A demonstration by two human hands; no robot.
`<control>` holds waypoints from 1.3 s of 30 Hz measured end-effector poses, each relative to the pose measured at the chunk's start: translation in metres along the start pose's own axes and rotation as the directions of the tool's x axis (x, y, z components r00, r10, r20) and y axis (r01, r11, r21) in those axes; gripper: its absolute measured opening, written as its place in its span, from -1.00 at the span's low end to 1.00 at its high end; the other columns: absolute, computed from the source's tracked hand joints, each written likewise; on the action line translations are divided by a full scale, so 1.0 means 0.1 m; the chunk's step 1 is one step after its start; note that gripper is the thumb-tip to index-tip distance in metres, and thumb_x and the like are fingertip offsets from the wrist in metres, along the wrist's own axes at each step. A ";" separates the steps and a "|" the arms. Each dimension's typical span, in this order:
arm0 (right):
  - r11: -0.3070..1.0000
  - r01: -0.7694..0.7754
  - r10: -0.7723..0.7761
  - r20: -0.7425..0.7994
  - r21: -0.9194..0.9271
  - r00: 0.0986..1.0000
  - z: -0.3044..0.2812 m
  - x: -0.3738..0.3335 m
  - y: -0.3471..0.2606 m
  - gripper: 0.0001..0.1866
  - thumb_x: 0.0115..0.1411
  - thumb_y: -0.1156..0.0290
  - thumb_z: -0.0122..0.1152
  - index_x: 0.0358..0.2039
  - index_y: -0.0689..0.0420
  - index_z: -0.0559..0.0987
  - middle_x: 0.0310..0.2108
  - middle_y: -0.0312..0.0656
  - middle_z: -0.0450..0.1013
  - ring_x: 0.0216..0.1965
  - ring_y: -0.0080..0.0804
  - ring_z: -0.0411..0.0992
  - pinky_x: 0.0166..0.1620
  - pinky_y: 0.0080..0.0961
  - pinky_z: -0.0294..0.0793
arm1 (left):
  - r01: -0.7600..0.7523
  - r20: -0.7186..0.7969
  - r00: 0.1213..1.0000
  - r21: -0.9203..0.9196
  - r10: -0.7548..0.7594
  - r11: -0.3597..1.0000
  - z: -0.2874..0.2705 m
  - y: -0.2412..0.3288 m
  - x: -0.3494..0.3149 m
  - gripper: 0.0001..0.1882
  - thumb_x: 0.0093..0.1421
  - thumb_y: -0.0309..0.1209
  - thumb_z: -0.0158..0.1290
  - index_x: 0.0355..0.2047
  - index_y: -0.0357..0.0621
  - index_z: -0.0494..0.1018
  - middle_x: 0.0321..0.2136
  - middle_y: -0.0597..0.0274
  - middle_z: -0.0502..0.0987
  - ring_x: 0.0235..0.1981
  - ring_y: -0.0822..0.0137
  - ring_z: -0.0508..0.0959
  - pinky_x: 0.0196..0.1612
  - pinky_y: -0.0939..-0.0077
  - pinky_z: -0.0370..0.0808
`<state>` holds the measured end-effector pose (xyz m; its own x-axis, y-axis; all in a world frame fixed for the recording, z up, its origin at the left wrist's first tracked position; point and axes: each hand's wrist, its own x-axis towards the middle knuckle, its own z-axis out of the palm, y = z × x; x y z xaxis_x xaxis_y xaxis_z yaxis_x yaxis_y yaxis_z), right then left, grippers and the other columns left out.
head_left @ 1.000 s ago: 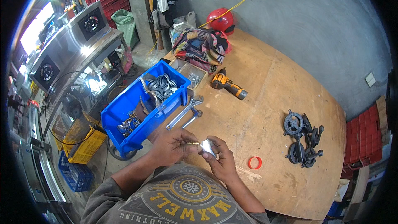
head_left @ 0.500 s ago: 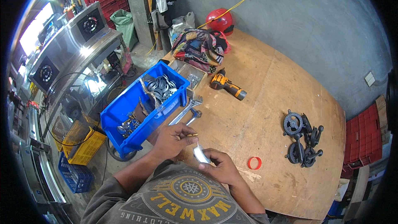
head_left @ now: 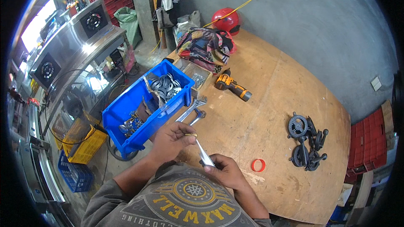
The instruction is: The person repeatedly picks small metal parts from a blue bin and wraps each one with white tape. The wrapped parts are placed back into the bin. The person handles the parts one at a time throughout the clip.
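Observation:
My left hand (head_left: 168, 142) pinches a small brass-coloured fitting (head_left: 191, 134) between thumb and fingertips, close to the blue bin. A roll of white thread seal tape (head_left: 206, 159) is gripped in my right hand (head_left: 227, 171), just in front of my shirt. From the roll a narrow white strip (head_left: 199, 145) stretches up to the fitting. My fingers hide part of both pieces. To the right of my right hand, a red plastic ring (head_left: 253, 166) rests on the wooden table (head_left: 269, 117).
Beside the blue bin (head_left: 165, 119) of metal rings and small brass parts lie wrenches (head_left: 193, 108). Farther back are an orange-black cordless drill (head_left: 232, 87), a box of screws (head_left: 198, 80) and a patterned cloth bag (head_left: 202, 48). Black burner parts (head_left: 299, 128) lie at right.
The tape roll has turned more edge-on and drawn slightly away from the fitting, so a longer white strip shows between them. My left hand has shifted up slightly.

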<state>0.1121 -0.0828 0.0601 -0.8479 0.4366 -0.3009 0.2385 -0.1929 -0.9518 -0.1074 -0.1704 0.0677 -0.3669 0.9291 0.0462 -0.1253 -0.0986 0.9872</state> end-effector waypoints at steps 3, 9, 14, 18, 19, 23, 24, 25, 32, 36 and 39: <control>0.999 -0.037 0.037 0.005 -0.011 0.999 0.03 0.01 0.02 -0.65 0.21 0.26 0.33 -0.14 0.26 0.57 -0.35 -0.27 0.54 -0.30 -0.60 0.45 -0.22 -0.59 0.45 | -0.048 -0.085 0.995 0.041 0.051 0.998 -0.04 -0.07 0.07 -0.73 0.16 -0.54 0.23 -0.15 -0.36 0.48 -0.33 0.19 0.60 -0.31 0.51 0.58 -0.25 0.66 0.51; 1.000 0.023 -0.023 0.061 0.007 0.998 0.02 -0.06 -0.07 -0.67 0.19 0.32 0.35 -0.13 0.26 0.55 -0.32 -0.27 0.54 -0.29 -0.61 0.46 -0.20 -0.60 0.46 | -0.054 -0.110 0.990 0.266 0.086 0.963 0.00 -0.16 0.10 -0.78 0.11 -0.48 0.29 -0.26 -0.31 0.55 -0.40 0.19 0.61 -0.35 0.48 0.60 -0.28 0.60 0.53; 0.965 0.039 -0.067 0.101 0.259 0.993 0.00 -0.15 -0.29 -0.64 0.17 0.43 0.34 -0.08 0.29 0.50 -0.27 -0.21 0.55 -0.25 -0.56 0.50 -0.18 -0.59 0.48 | -0.137 0.086 0.990 0.453 0.109 0.881 0.07 -0.13 0.01 -0.82 0.08 -0.47 0.28 -0.31 -0.28 0.59 -0.35 0.07 0.64 -0.33 0.28 0.66 -0.23 0.48 0.56; 0.911 0.002 -0.091 0.196 0.413 0.976 -0.09 -0.12 -0.46 -0.57 0.19 0.46 0.29 0.04 0.29 0.43 -0.15 -0.18 0.53 -0.22 -0.53 0.50 -0.19 -0.61 0.47 | -0.329 0.203 0.944 0.555 0.259 0.764 0.14 -0.06 -0.02 -0.82 0.08 -0.52 0.25 -0.27 -0.26 0.58 -0.31 0.05 0.64 -0.29 0.22 0.66 -0.20 0.46 0.56; 0.908 -0.036 -0.070 0.237 0.417 0.969 -0.12 -0.10 -0.48 -0.54 0.20 0.46 0.27 0.09 0.28 0.41 -0.11 -0.18 0.52 -0.21 -0.54 0.49 -0.18 -0.63 0.45 | -0.312 0.207 0.950 0.557 0.235 0.770 0.16 -0.04 -0.05 -0.82 0.08 -0.54 0.24 -0.27 -0.26 0.58 -0.31 0.05 0.64 -0.28 0.22 0.66 -0.19 0.46 0.56; 0.836 0.008 -0.199 0.290 0.548 0.936 -0.13 0.03 -0.50 -0.47 0.17 0.49 0.27 0.15 0.28 0.36 -0.09 -0.17 0.51 -0.23 -0.53 0.49 -0.22 -0.64 0.46 | -0.299 0.193 0.953 0.500 0.232 0.813 0.16 0.03 -0.10 -0.80 0.09 -0.57 0.21 -0.23 -0.28 0.57 -0.29 0.05 0.64 -0.24 0.22 0.66 -0.17 0.45 0.56; 0.828 0.026 -0.216 0.276 0.561 0.937 -0.13 0.05 -0.50 -0.46 0.17 0.49 0.27 0.16 0.28 0.36 -0.08 -0.15 0.51 -0.24 -0.52 0.49 -0.23 -0.64 0.46 | -0.274 0.182 0.960 0.459 0.213 0.845 0.14 0.03 -0.10 -0.80 0.09 -0.58 0.21 -0.23 -0.28 0.57 -0.29 0.06 0.64 -0.24 0.22 0.66 -0.16 0.44 0.55; 0.818 0.044 -0.233 0.262 0.573 0.937 -0.12 0.06 -0.50 -0.45 0.16 0.50 0.26 0.17 0.28 0.35 -0.08 -0.14 0.51 -0.25 -0.52 0.49 -0.25 -0.64 0.46 | -0.247 0.166 0.967 0.399 0.195 0.883 0.12 0.04 -0.10 -0.80 0.10 -0.58 0.20 -0.22 -0.28 0.57 -0.29 0.07 0.64 -0.24 0.22 0.66 -0.16 0.44 0.55; 0.771 0.031 -0.251 0.258 0.636 0.933 -0.12 0.15 -0.48 -0.35 0.11 0.50 0.27 0.21 0.31 0.30 -0.05 -0.03 0.49 -0.30 -0.44 0.50 -0.28 -0.57 0.50 | -0.374 0.236 0.921 0.317 0.309 0.872 0.02 0.04 -0.07 -0.80 0.09 -0.56 0.25 -0.24 -0.27 0.58 -0.28 0.12 0.64 -0.24 0.34 0.64 -0.15 0.46 0.55; 0.723 0.057 -0.311 0.250 0.689 0.917 -0.15 0.24 -0.46 -0.29 0.07 0.50 0.25 0.24 0.35 0.24 0.00 0.02 0.45 -0.32 -0.38 0.52 -0.30 -0.54 0.51 | -0.198 0.193 0.969 0.235 0.153 0.952 0.04 0.04 -0.10 -0.84 0.08 -0.54 0.27 -0.30 -0.27 0.58 -0.30 0.16 0.64 -0.26 0.38 0.64 -0.15 0.49 0.55; 0.710 0.096 -0.281 0.156 0.698 0.947 -0.13 0.25 -0.42 -0.31 0.01 0.57 0.20 0.20 0.38 0.26 -0.04 0.05 0.45 -0.39 -0.31 0.53 -0.43 -0.53 0.47 | -0.146 0.204 0.973 0.184 0.108 0.972 0.06 0.01 -0.17 -0.85 0.10 -0.53 0.27 -0.31 -0.27 0.56 -0.32 0.17 0.63 -0.26 0.41 0.63 -0.14 0.50 0.55</control>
<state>0.0870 -0.0521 0.0913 -0.9436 0.3310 -0.0082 -0.2426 -0.7080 -0.6633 -0.0960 -0.1841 0.0684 -0.1821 0.9662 0.1824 0.1014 -0.1661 0.9809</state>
